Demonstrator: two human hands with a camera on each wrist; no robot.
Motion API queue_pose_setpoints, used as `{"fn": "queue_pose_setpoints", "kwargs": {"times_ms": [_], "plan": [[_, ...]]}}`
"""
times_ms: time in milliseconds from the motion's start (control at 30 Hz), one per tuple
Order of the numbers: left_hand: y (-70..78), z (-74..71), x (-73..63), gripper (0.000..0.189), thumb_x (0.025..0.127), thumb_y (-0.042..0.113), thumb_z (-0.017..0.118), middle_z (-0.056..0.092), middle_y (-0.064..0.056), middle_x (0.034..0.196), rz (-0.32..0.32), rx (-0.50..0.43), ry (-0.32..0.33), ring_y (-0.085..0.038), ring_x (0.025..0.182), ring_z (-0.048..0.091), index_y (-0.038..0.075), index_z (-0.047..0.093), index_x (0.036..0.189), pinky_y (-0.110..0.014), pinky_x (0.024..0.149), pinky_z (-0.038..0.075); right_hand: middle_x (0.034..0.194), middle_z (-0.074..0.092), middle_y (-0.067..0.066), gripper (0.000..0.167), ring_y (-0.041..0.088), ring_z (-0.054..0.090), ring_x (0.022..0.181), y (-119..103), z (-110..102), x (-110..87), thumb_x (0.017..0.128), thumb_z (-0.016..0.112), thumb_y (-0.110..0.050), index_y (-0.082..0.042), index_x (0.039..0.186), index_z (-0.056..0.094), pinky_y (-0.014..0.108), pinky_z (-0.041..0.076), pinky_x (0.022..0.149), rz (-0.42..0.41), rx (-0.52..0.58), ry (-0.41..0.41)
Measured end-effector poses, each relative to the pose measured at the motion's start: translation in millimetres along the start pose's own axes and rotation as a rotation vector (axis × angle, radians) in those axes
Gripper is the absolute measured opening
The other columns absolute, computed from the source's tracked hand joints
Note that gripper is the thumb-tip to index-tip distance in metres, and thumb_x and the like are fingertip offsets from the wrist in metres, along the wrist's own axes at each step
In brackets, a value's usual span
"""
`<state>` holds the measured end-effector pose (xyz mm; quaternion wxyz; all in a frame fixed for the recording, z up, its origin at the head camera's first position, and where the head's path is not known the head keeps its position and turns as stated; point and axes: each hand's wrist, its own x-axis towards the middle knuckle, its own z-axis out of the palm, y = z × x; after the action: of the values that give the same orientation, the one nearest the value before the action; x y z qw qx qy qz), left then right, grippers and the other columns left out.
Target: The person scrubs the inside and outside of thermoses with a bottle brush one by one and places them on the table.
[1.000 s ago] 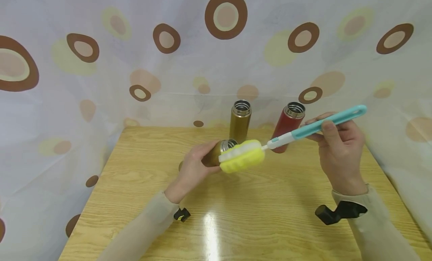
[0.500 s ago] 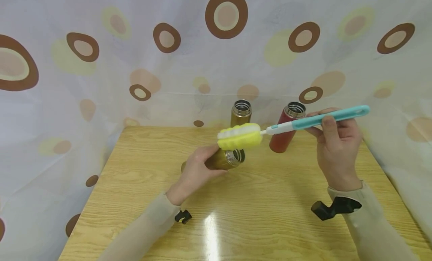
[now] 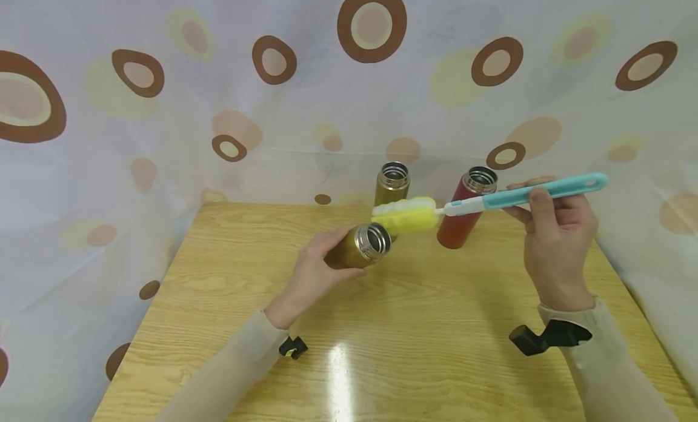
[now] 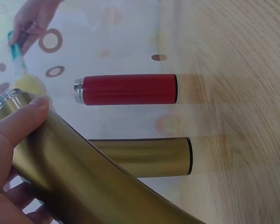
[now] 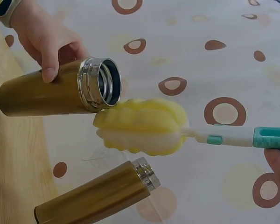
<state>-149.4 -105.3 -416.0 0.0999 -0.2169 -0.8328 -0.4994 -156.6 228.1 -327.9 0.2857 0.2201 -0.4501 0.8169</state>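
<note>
My left hand [image 3: 316, 264] grips a gold thermos bottle [image 3: 349, 252], tilted, its uncapped steel mouth facing right. In the right wrist view the same bottle [image 5: 42, 93] lies nearly sideways with the thumb along its top. My right hand [image 3: 558, 240] holds a bottle brush by its turquoise handle [image 3: 567, 184]. The brush's yellow and white sponge head [image 3: 406, 214] is outside the bottle, just beside its rim; whether they touch I cannot tell. Behind it stands a second gold thermos [image 3: 391, 188], partly covered by the sponge. A red thermos [image 3: 458, 228] stands to the right, partly behind the brush.
Both standing bottles are uncapped, near the back of the wooden table [image 3: 382, 349]. A patterned curtain [image 3: 305, 107] hangs behind the table and along its sides. Each wrist carries a black camera mount.
The sponge head has risen from in front of the held bottle's mouth, then moved slightly right. The held bottle has turned, its mouth now facing more toward the head camera.
</note>
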Motion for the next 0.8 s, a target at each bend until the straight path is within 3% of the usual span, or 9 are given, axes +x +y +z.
{"fn": "queue_pose_setpoints", "kwargs": {"times_ms": [300,500,800], "plan": [[-3.3,-1.4,1.7,0.077,0.073,0.014,0.096,0.067,-0.009,0.138,-0.047,0.0,0.037,-0.031,0.127,0.061,0.013,0.064,0.143,-0.051,0.105,0.05,0.095,0.072,0.029,0.015,0.032,0.075,0.085,-4.7,-2.2,-1.9,0.099,0.053,0.017,0.03,0.107,0.055,0.039,0.062,0.08,0.01,-0.061,-0.038],[-3.4,-5.6,3.9,0.075,0.075,0.018,0.096,0.067,-0.006,0.137,-0.077,0.002,0.083,-0.029,0.124,0.062,0.017,0.064,0.142,-0.05,0.102,0.052,0.094,0.072,0.029,0.015,0.033,0.075,0.087,-6.9,-2.5,-3.7,0.1,0.051,0.017,0.029,0.107,0.057,0.041,0.061,0.08,0.043,-0.028,-0.039],[-5.9,-14.1,5.7,0.075,0.08,0.023,0.093,0.064,-0.004,0.142,-0.175,-0.139,0.064,-0.027,0.128,0.061,0.02,0.06,0.147,-0.051,0.106,0.051,0.096,0.072,0.028,0.017,0.035,0.075,0.09,-8.8,-11.5,-4.7,0.101,0.053,0.014,0.028,0.11,0.059,0.039,0.063,0.076,0.067,0.028,0.056]]}}
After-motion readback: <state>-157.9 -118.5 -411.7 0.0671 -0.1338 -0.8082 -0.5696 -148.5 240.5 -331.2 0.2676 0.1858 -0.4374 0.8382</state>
